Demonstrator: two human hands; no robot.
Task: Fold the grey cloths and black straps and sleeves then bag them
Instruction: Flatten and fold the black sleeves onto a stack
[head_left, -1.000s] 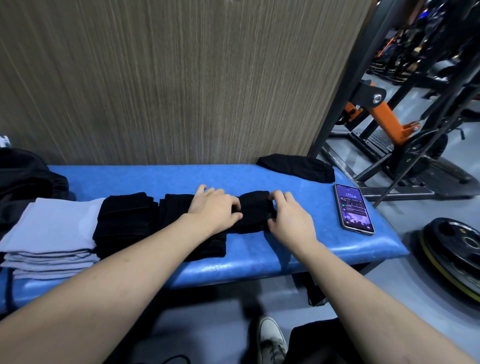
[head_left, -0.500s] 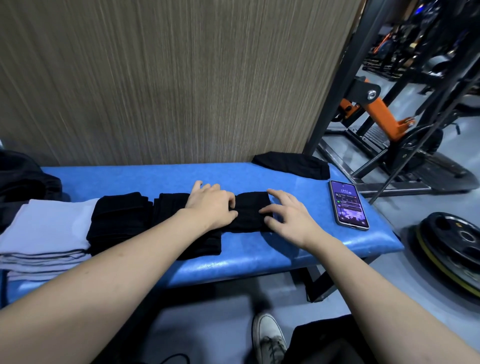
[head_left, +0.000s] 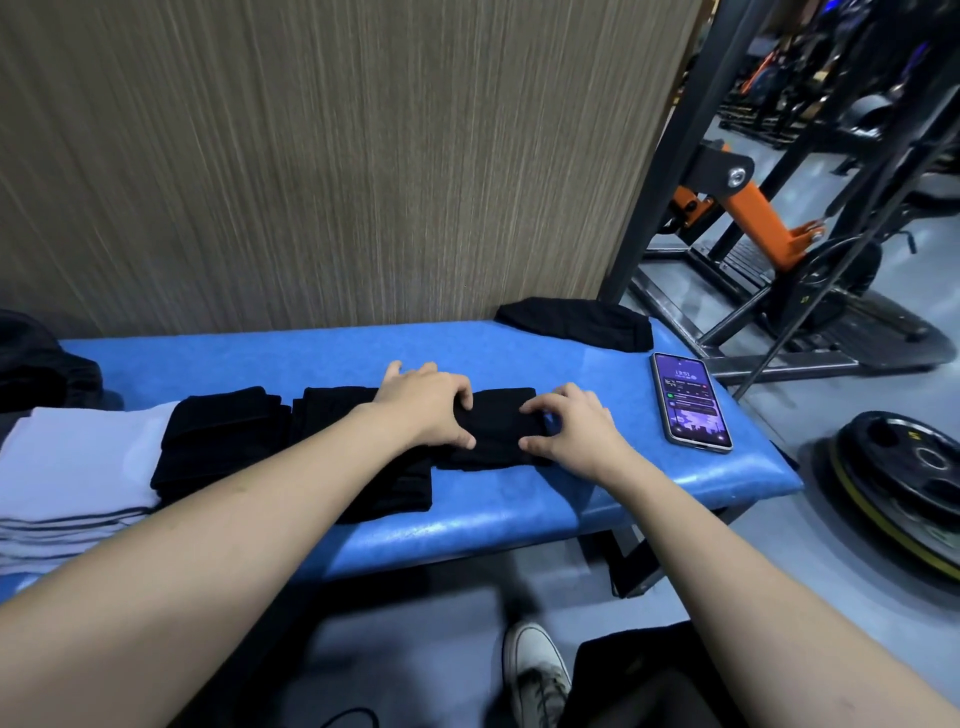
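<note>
A blue padded bench stands against a wall panel of brown vertical grain, with a black and orange gym machine on the grey floor to its right and a black weight plate with a yellow rim lying flat beside the bench end. Both hands work on a small black folded sleeve in the middle of the bench. The left hand lies over the sleeve's left end with its fingers curled down onto the cloth and the thumb tucked against the near edge, gripping it. The right hand rests on the sleeve's right end, fingertips bent and pinching the fabric, thumb on the near edge. Just left of this sleeve, partly under the left forearm, lies another folded black piece, and touching that on the left a second black folded pile. Further left is a stack of grey cloths, folded flat, at the bench's left end. An unfolded black piece lies at the back right corner. A phone lies face up near the right end, its screen lit purple; the digits at the top are too small to read with certainty. A dark bag-like bundle sits at the far left, its contents hidden.
</note>
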